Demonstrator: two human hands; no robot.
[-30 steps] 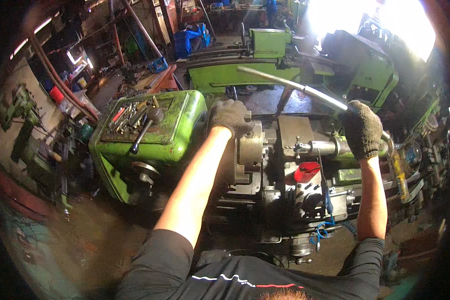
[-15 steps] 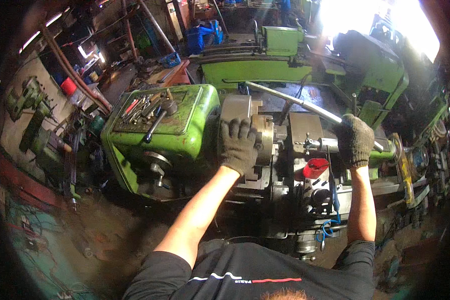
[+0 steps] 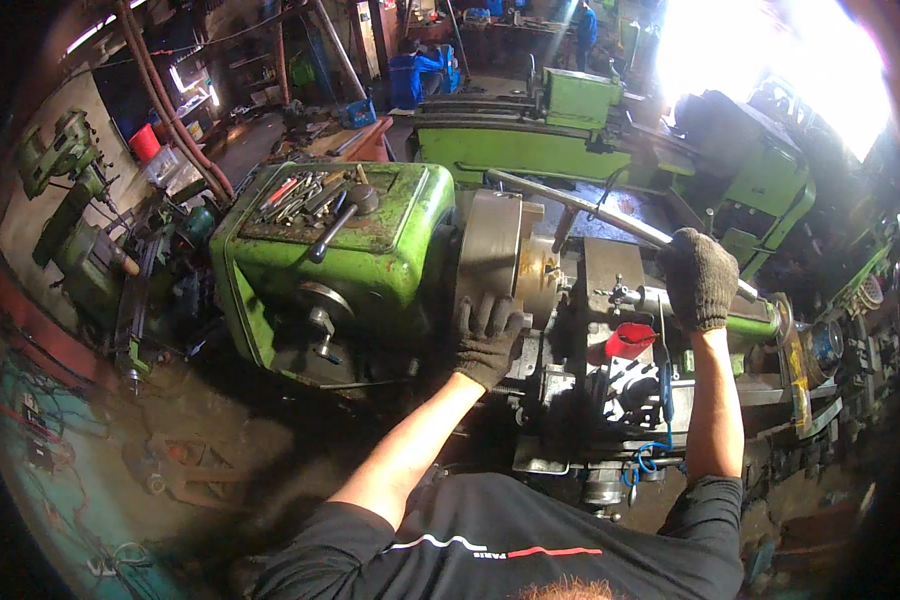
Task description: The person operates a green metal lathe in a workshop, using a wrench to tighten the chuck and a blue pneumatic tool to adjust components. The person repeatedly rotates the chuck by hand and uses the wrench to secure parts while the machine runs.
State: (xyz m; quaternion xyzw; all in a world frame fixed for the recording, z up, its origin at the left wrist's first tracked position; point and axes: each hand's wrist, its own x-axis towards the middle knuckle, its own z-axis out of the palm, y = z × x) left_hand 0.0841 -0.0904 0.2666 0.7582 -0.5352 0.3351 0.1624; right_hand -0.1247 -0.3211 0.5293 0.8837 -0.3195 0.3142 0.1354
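My left hand (image 3: 487, 345), in a dark knit glove, lies with spread fingers against the near lower side of the big steel lathe chuck (image 3: 489, 240). A brassy round workpiece (image 3: 540, 276) sits at the chuck's face. My right hand (image 3: 702, 280), gloved too, is wrapped round a long metal pipe (image 3: 590, 203), close to its right end. The pipe slants up and left over the lathe, its far end behind the chuck. Below it, a short bar (image 3: 566, 226) slants down beside the chuck; whether the two are joined I cannot tell.
Loose tools (image 3: 305, 196) and a black-knobbed lever (image 3: 336, 228) top the green headstock (image 3: 340, 270). A red cup (image 3: 630, 340) stands by the carriage, near a blue cord (image 3: 653, 455). Behind is another green lathe (image 3: 530, 150); a person in blue (image 3: 407, 80) is farther back.
My left hand has slid from the chuck's upper front down to its lower near side, and the chuck looks turned. My right hand still grips the pipe. The whole view has shifted slightly.
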